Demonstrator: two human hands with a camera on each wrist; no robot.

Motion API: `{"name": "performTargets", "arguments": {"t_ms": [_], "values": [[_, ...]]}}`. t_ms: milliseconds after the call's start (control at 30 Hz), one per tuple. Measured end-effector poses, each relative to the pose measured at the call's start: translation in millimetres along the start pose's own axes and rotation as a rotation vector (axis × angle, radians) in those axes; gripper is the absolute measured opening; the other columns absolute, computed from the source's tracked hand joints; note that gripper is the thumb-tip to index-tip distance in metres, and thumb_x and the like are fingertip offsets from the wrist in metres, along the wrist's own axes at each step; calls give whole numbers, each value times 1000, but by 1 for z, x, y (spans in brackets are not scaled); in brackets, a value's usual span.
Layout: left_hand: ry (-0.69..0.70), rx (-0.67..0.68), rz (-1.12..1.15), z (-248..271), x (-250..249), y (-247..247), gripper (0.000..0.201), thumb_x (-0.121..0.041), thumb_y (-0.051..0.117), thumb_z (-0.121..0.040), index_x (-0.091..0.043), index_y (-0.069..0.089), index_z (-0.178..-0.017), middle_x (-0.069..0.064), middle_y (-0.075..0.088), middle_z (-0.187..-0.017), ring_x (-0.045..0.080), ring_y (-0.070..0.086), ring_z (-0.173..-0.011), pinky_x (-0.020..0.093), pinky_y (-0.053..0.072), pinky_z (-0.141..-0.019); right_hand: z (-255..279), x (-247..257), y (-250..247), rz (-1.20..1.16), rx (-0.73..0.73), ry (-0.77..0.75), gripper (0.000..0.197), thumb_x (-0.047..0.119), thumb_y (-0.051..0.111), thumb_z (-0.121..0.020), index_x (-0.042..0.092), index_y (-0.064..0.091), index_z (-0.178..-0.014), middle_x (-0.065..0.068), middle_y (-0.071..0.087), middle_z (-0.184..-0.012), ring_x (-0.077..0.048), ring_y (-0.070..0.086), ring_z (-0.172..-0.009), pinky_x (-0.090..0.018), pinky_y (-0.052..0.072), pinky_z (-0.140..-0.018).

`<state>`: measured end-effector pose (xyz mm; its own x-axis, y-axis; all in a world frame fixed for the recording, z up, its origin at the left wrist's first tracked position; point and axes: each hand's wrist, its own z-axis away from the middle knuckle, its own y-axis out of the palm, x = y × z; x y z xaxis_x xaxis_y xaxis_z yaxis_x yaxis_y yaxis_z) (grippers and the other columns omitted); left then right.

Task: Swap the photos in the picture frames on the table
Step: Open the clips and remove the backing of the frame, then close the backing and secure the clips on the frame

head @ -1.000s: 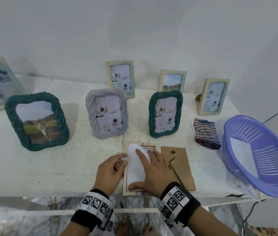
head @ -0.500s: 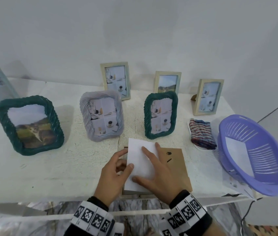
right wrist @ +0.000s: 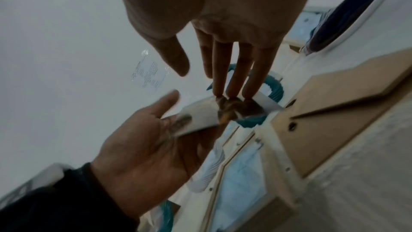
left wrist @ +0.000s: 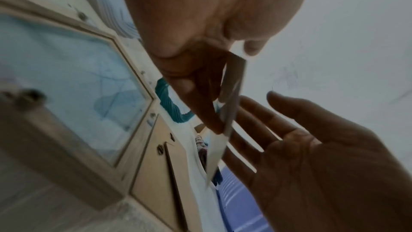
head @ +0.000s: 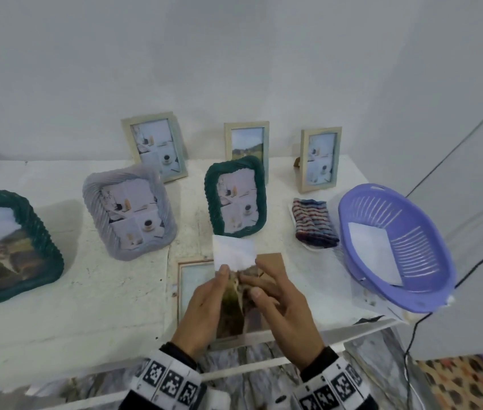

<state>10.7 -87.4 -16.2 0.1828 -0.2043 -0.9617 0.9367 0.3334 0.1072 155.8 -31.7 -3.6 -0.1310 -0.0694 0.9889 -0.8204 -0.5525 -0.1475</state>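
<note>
Photo (head: 233, 255) is lifted off the counter (head: 72, 291) at lower centre of the head view, held between both hands: glossy thin paper, white upper part, brown-green landscape below. Left hand (head: 205, 309) pinches its left edge, thumb on the print side. Right hand (head: 281, 309) has straight, slightly spread fingers against the photo; thumb stands apart.

Below them lies the open frame (head: 181, 287), pale wood, rectangular, glass showing bluish. Just right of it, the brown fibreboard backing (head: 272, 263).

Left wrist view shows the photo edge-on (left wrist: 230, 110), thin as a blade, plus the backing's small metal turn clips; head view doesn't resolve those. Right wrist view shows the right fingertips (right wrist: 231, 94) touching the printed face (right wrist: 240, 108); blurry.

Standing frames: 2 dark green woven ones (head: 234, 196) (head: 6, 244), 1 lilac ribbed one (head: 129, 211), 3 plain pale ones at the back wall (head: 154, 146). Right side: folded striped cloth (head: 314, 223), slotted purple plastic basket (head: 429, 279) overhanging the edge. Counter is rough white; walls plain white.
</note>
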Motion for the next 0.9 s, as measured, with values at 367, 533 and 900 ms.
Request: {"name": "performTargets", "arguments": {"t_ms": [367, 533, 900], "values": [[89, -48, -238, -24, 10, 67, 17, -26, 54, -97, -21, 65, -108, -5, 72, -102, 12, 66, -98, 32, 52, -90, 35, -49, -97, -53, -166, 276, 13, 3, 55, -95, 9, 62, -104, -18, 56, -59, -26, 50, -48, -31, 43, -45], [330, -54, -633, -51, 9, 109, 59, -22, 64, -90, -24, 39, -142, -8, 46, -133, 7, 45, -120, 26, 37, -103, 71, -78, -150, -63, -295, 356, 10, 3, 53, -96, 2, 60, -103, -11, 49, -49, -21, 40, -38, -25, 33, -43], [529, 241, -1134, -102, -6, 187, 43, -41, 64, -89, -26, 53, -128, 7, 41, -140, 29, 43, -125, 42, 45, -97, 112, -94, -200, -50, -449, 505, 13, -6, 48, -95, -2, 59, -101, -19, 53, -50, -19, 38, -37, -22, 30, -39]]}}
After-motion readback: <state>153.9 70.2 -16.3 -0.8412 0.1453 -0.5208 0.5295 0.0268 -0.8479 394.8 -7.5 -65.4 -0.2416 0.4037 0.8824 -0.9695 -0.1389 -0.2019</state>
